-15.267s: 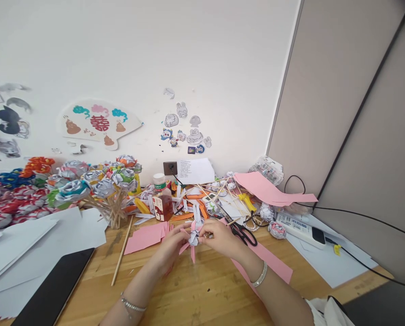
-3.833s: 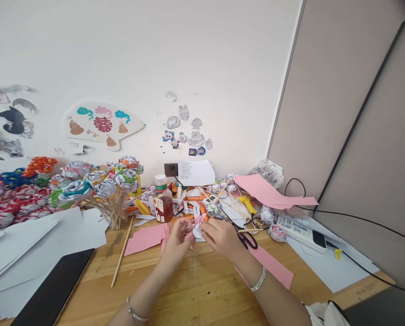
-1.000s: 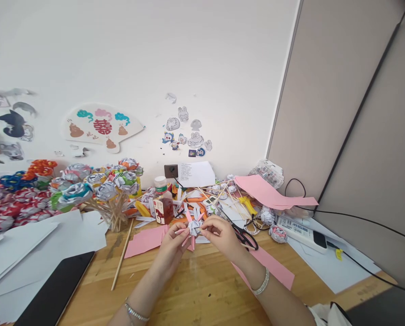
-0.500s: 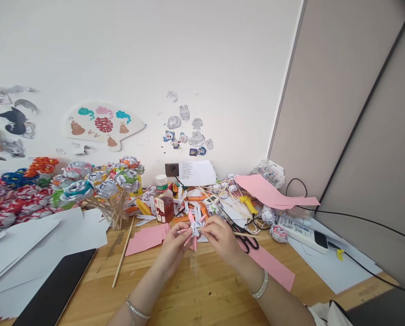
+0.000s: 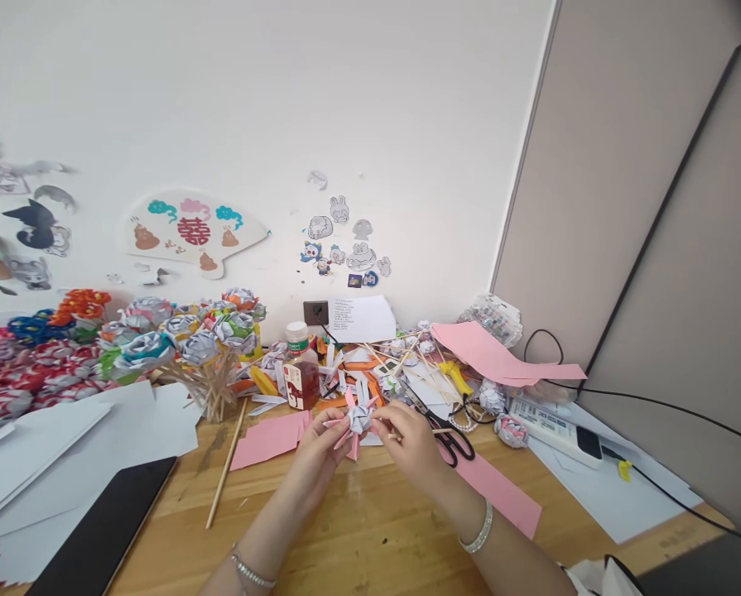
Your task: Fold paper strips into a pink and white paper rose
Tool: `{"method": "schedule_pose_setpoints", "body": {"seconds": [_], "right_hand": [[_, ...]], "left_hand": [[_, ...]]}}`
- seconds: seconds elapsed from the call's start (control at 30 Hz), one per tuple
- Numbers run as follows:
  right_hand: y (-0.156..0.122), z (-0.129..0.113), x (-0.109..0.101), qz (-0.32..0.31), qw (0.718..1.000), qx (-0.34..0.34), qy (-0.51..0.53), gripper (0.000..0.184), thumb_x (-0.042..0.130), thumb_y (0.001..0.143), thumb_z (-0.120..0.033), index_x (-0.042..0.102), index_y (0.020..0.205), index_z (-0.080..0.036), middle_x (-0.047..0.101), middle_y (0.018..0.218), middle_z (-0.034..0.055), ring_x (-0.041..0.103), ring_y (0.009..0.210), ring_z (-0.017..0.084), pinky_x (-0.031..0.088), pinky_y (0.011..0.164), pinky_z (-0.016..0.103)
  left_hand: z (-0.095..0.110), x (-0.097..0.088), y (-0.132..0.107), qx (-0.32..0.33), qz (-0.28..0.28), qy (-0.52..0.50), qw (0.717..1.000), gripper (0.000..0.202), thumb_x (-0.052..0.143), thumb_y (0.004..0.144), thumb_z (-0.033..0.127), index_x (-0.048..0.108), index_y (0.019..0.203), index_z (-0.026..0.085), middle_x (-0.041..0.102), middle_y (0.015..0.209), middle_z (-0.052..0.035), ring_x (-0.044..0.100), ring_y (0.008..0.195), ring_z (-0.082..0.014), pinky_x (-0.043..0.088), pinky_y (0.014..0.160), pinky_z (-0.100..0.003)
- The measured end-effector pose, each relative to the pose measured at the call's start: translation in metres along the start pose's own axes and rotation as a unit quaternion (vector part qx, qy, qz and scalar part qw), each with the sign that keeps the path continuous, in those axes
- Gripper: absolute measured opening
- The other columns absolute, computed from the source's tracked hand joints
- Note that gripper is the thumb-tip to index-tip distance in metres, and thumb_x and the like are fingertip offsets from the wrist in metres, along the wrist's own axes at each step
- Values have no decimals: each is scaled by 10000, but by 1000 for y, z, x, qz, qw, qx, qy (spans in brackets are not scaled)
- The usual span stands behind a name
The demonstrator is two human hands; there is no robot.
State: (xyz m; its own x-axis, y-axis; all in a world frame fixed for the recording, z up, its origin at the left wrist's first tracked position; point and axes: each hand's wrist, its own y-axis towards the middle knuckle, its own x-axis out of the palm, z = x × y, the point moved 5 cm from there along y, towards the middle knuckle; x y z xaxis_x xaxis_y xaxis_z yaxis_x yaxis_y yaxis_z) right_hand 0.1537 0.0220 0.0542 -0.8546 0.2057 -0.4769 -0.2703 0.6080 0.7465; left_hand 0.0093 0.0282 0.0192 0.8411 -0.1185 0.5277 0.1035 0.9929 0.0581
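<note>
In the head view, a folded paper flower (image 5: 360, 420), white in the middle with pink petals pointing outward, is held above the table. My left hand (image 5: 318, 451) is closed on its left side, thumb and fingers pinching a pink petal. My right hand (image 5: 409, 436) is closed at the flower's right edge, its fingertips touching the petals there. A thin wooden stick (image 5: 443, 430) lies across the fingers of that hand, sticking out to the right. Part of the stick is hidden by the fingers. Black-handled scissors (image 5: 454, 443) lie just beyond my right hand.
Pink paper sheets (image 5: 271, 439) lie left of my hands, beside a wooden stick (image 5: 226, 463). A bottle (image 5: 300, 368) stands behind. Paper flowers (image 5: 202, 343) on sticks fill the back left. A black tablet-like slab (image 5: 106, 526) and a power strip (image 5: 556, 430) flank the work area.
The flower has turned so its white centre faces me more. My right fingers have shifted along its right edge, and the stick has swung in closer to the hand.
</note>
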Motion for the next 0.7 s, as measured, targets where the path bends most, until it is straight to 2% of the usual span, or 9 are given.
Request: {"method": "schedule_pose_setpoints", "body": {"seconds": [0.17,0.37,0.57,0.7], "right_hand": [[3,7,4,-22,998,56,16,99,540,830,-192,610,760,-207,596,699,-2,530,616,132,394,545,226],[4,6,3,-38,998,56,19,110,561,833,-196,638,757,-214,628,727,1,542,640,135,399,577,233],[5,10,4,-33,994,89,46,85,619,798,-243,656,729,-212,631,668,-10,542,592,129,391,542,230],[5,9,4,-37,993,102,39,81,618,787,-210,640,709,-210,630,677,-12,547,603,131,385,539,228]], "left_hand": [[-3,-3,2,3,5,-3,1000,284,804,587,243,551,689,164,621,650,32,591,548,-106,480,560,-234],[-3,-5,2,0,19,5,1000,311,820,557,250,551,686,162,615,655,32,600,552,-110,483,557,-232],[-2,-3,2,6,6,8,1000,308,813,577,259,540,684,166,589,607,46,583,527,-99,464,529,-216],[-3,-3,3,6,-6,10,1000,302,806,597,259,530,682,171,573,585,57,571,521,-87,455,531,-205]]}}
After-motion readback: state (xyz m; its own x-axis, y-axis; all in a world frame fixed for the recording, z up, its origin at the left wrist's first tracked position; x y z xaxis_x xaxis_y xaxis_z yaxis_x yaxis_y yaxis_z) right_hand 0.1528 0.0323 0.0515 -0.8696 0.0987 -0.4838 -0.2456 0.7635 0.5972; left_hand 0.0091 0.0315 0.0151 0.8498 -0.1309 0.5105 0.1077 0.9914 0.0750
